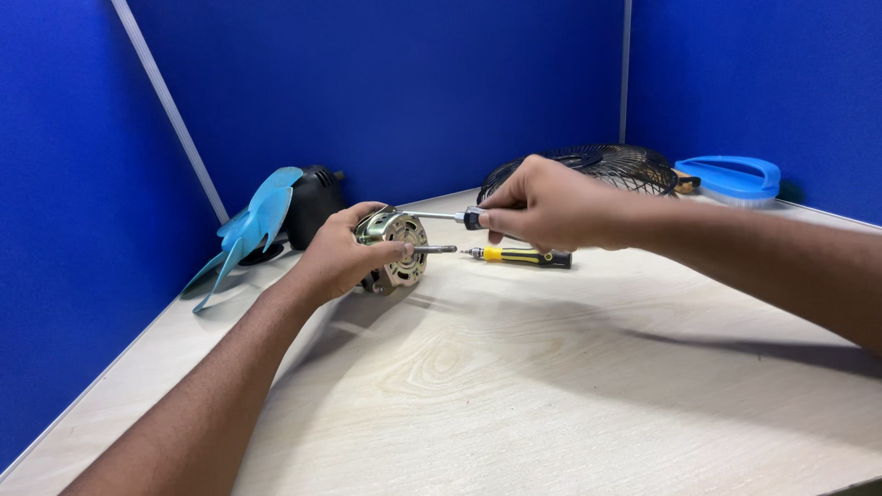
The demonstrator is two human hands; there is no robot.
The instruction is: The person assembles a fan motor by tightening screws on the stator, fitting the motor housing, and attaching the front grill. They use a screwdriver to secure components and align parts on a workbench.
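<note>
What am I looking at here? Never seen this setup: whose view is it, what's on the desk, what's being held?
There is one picture, taken by a camera worn on a person's head and looking down at their two bare hands; there is no machine. The left hand grips a round metal fan motor with its shaft pointing right. The right hand holds a silver-shafted screwdriver, its tip at the motor's top edge. On the pale wood-grain table lie a yellow-and-black screwdriver, a light-blue plastic fan blade, a black motor housing, a black wire fan grille and a blue plastic ring.

No packages, labels, signs or screens visible.
</note>
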